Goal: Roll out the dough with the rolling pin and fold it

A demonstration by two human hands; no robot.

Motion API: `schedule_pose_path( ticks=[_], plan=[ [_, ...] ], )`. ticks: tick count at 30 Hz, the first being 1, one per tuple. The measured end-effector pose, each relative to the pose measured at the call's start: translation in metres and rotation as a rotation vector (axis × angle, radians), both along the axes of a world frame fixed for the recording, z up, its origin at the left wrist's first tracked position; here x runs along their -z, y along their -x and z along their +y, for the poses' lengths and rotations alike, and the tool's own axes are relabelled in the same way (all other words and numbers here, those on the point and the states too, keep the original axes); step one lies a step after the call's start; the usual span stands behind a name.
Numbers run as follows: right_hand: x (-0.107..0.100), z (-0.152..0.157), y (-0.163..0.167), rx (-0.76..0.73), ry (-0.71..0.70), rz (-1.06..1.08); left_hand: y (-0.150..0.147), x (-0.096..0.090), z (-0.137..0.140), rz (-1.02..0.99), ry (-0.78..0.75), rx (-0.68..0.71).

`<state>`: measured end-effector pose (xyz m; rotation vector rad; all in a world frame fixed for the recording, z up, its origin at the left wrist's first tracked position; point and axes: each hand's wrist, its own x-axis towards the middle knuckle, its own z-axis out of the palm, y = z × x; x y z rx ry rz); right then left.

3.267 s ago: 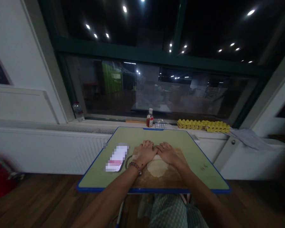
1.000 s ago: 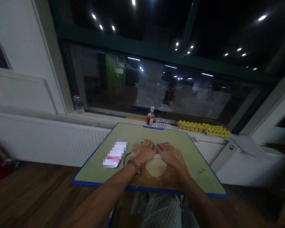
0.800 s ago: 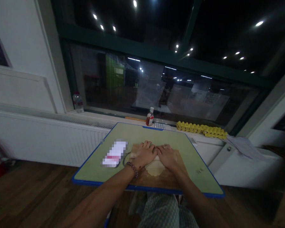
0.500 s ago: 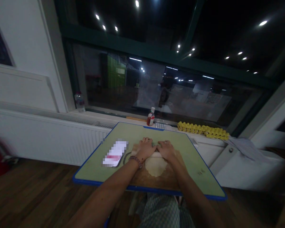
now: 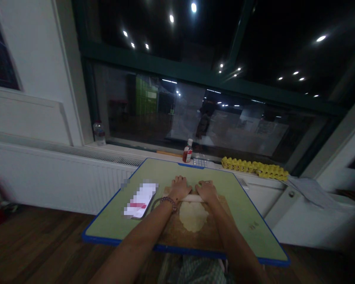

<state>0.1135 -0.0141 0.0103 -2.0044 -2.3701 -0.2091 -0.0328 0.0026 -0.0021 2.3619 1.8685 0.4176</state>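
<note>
A pale rolling pin (image 5: pixel 194 198) lies crosswise at the far edge of a flat, roughly round sheet of dough (image 5: pixel 193 217). My left hand (image 5: pixel 180 188), with a beaded bracelet at the wrist, is over the pin's left part, fingers pointing away from me. Over its right part is my right hand (image 5: pixel 207 191), with a ring on one finger. Both palms press on the pin, which they partly hide. Under the dough is a brown wooden board (image 5: pixel 180 236), on a light green table (image 5: pixel 248 205) with a blue rim.
Left of the board lies a phone (image 5: pixel 142 201) with a lit, blurred screen. On the sill beyond stand a small red-labelled bottle (image 5: pixel 187 151) and a clear bottle (image 5: pixel 99 133). A yellow egg tray (image 5: pixel 254 169) is at the right. A white radiator (image 5: pixel 62 177) runs below.
A small gap has opened between my hands, whose thumbs were almost touching. More of the dough shows on the near side of the pin. The whole view has shifted slightly.
</note>
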Motion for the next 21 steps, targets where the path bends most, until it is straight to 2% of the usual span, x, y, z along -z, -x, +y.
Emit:
schedule_pose_path(
  ticks=[13,16,21],
  plan=[
    [0.01,-0.049,-0.005,-0.075,-0.023,-0.027,0.002,0.002,-0.052,0.003,-0.083,0.252],
    [0.014,-0.043,-0.007,-0.093,-0.011,-0.022,0.001,0.002,-0.052,-0.005,-0.088,0.241],
    [0.01,-0.025,-0.007,-0.049,0.027,0.004,-0.001,0.003,-0.033,-0.035,-0.043,0.158]
  ],
)
